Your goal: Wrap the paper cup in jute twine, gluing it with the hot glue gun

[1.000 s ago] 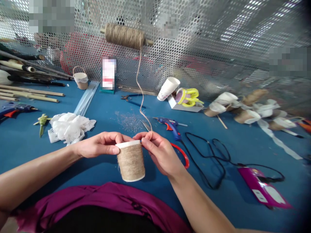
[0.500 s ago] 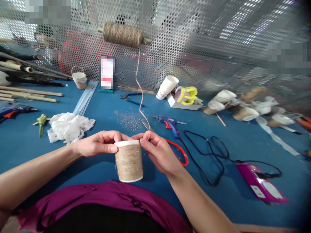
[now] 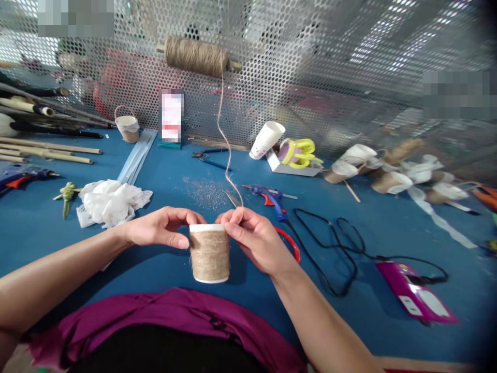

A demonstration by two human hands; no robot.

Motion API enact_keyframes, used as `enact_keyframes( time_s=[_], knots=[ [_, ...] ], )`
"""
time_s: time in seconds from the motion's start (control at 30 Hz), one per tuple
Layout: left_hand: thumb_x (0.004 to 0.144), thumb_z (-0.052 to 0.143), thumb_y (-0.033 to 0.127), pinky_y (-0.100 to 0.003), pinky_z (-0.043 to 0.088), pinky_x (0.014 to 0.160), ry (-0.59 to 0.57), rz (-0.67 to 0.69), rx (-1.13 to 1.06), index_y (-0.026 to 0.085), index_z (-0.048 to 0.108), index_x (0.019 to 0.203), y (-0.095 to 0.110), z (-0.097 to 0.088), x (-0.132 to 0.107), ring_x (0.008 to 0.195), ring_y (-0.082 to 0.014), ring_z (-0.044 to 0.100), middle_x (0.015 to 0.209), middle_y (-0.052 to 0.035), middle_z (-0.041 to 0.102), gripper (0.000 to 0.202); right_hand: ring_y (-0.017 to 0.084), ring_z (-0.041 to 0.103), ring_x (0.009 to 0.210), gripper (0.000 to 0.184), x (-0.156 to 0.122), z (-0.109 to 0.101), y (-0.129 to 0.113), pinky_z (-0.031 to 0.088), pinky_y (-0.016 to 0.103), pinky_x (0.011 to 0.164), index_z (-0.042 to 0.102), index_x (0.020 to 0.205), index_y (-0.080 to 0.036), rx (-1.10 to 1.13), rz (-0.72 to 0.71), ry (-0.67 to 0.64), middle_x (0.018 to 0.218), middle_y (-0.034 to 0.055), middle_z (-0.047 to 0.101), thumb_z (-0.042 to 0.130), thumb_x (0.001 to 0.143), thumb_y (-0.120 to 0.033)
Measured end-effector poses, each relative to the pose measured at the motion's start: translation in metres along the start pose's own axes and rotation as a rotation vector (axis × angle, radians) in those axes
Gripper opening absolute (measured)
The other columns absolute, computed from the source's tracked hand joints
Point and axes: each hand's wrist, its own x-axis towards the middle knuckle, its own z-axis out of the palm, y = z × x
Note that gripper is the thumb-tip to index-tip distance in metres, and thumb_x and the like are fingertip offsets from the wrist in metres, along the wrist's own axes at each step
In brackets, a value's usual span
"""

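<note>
A paper cup wrapped in jute twine (image 3: pixel 210 254) is held just above the blue table, near my body. My left hand (image 3: pixel 163 227) grips its white rim from the left, fingers curled round it. My right hand (image 3: pixel 254 238) pinches the twine strand (image 3: pixel 222 129) against the rim on the right. That strand runs up to a big twine spool (image 3: pixel 196 55) mounted on the perforated metal screen. Red-handled scissors (image 3: pixel 289 243) lie partly hidden behind my right hand.
A blue glue gun (image 3: pixel 272 199) with its black cable (image 3: pixel 341 248) and a magenta device (image 3: pixel 413 298) lie to the right. White lace cloth (image 3: pixel 111 202) is at the left, with sticks (image 3: pixel 46 150) beyond. Finished wrapped cups (image 3: pixel 388 171), a white paper cup (image 3: pixel 267 140) and pliers (image 3: pixel 212 155) sit further back.
The cup has tipped more upright and shifted slightly right. My right hand has moved closer onto the rim with the twine; my left thumb has slid along the rim.
</note>
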Motion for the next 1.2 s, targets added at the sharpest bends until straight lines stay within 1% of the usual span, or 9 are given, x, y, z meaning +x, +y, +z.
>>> enact_keyframes(
  time_s=[0.13, 0.23, 0.33, 0.47, 0.63, 0.8, 1.07, 1.13, 1.2],
  knots=[
    [0.069, 0.069, 0.031, -0.034, 0.04, 0.086, 0.078, -0.05, 0.248, 0.012, 0.057, 0.087, 0.002, 0.007, 0.003, 0.094, -0.02, 0.053, 0.099, -0.0088, 0.06, 0.029, 0.014, 0.055, 0.079, 0.016, -0.001, 0.005, -0.003, 0.042, 0.03, 0.074, 0.05, 0.067, -0.02, -0.265, -0.032, 0.007, 0.079, 0.0003, 0.057, 0.061, 0.077, -0.024],
    [0.069, 0.067, 0.033, -0.027, 0.041, 0.072, 0.171, -0.136, 0.412, 0.011, 0.057, 0.083, 0.004, 0.016, 0.007, 0.079, -0.0156, 0.052, 0.085, -0.0048, 0.059, 0.028, 0.015, 0.055, 0.077, 0.015, -0.002, 0.011, -0.004, 0.043, 0.031, 0.073, 0.048, 0.068, -0.02, -0.442, -0.066, 0.014, 0.078, 0.0012, 0.057, 0.058, 0.078, -0.023],
    [0.073, 0.062, 0.033, -0.023, 0.038, 0.063, 0.207, -0.16, 0.457, 0.011, 0.056, 0.074, 0.005, 0.024, 0.009, 0.069, -0.0119, 0.049, 0.073, -0.0018, 0.056, 0.023, 0.015, 0.055, 0.076, 0.015, -0.003, 0.015, -0.003, 0.044, 0.032, 0.073, 0.047, 0.068, -0.02, -0.544, -0.079, 0.015, 0.078, 0.0015, 0.057, 0.056, 0.079, -0.023],
    [0.074, 0.059, 0.033, -0.022, 0.038, 0.059, 0.244, -0.191, 0.363, 0.011, 0.054, 0.073, 0.002, 0.024, 0.007, 0.064, -0.0099, 0.046, 0.069, 0.0, 0.053, 0.023, 0.016, 0.057, 0.082, 0.014, -0.002, 0.013, -0.001, 0.044, 0.033, 0.076, 0.049, 0.069, -0.02, -0.528, -0.091, 0.034, 0.083, 0.0032, 0.059, 0.056, 0.08, -0.025],
    [0.072, 0.061, 0.032, -0.023, 0.039, 0.062, 0.254, -0.164, 0.231, 0.01, 0.052, 0.069, -0.004, 0.021, 0.006, 0.066, -0.0106, 0.046, 0.069, -0.0006, 0.051, 0.023, 0.018, 0.058, 0.09, 0.014, -0.002, 0.009, 0.002, 0.044, 0.035, 0.081, 0.05, 0.07, -0.02, -0.477, -0.073, 0.039, 0.09, 0.0043, 0.062, 0.057, 0.08, -0.027],
    [0.072, 0.061, 0.032, -0.024, 0.039, 0.062, 0.248, -0.171, 0.149, 0.011, 0.051, 0.07, -0.006, 0.021, 0.007, 0.066, -0.0105, 0.047, 0.071, -0.0008, 0.052, 0.024, 0.016, 0.058, 0.084, 0.014, -0.002, 0.011, 0.003, 0.046, 0.033, 0.078, 0.048, 0.07, -0.021, -0.405, -0.059, 0.024, 0.086, 0.0033, 0.06, 0.057, 0.079, -0.026],
    [0.072, 0.062, 0.034, -0.02, 0.036, 0.056, 0.22, -0.233, 0.315, 0.012, 0.054, 0.073, 0.002, 0.023, 0.01, 0.061, -0.0082, 0.043, 0.066, 0.0019, 0.052, 0.024, 0.015, 0.054, 0.075, 0.014, -0.001, 0.013, 0.006, 0.045, 0.031, 0.07, 0.047, 0.068, -0.021, -0.573, -0.074, 0.046, 0.077, 0.0015, 0.057, 0.056, 0.078, -0.023],
    [0.077, 0.055, 0.037, -0.02, 0.036, 0.056, 0.246, -0.245, 0.359, 0.011, 0.054, 0.068, 0.003, 0.024, 0.011, 0.06, -0.0084, 0.043, 0.064, 0.0014, 0.052, 0.027, 0.015, 0.054, 0.076, 0.014, -0.002, 0.015, 0.005, 0.045, 0.03, 0.071, 0.046, 0.068, -0.021, -0.581, -0.073, 0.03, 0.076, 0.0012, 0.057, 0.056, 0.078, -0.023],
    [0.077, 0.056, 0.035, -0.02, 0.036, 0.057, 0.234, -0.237, 0.417, 0.012, 0.054, 0.067, 0.003, 0.024, 0.011, 0.061, -0.0085, 0.042, 0.063, 0.0019, 0.051, 0.025, 0.014, 0.054, 0.075, 0.014, -0.001, 0.016, 0.002, 0.044, 0.029, 0.07, 0.047, 0.067, -0.02, -0.544, -0.041, 0.008, 0.075, 0.0008, 0.057, 0.056, 0.077, -0.023]
  ],
)
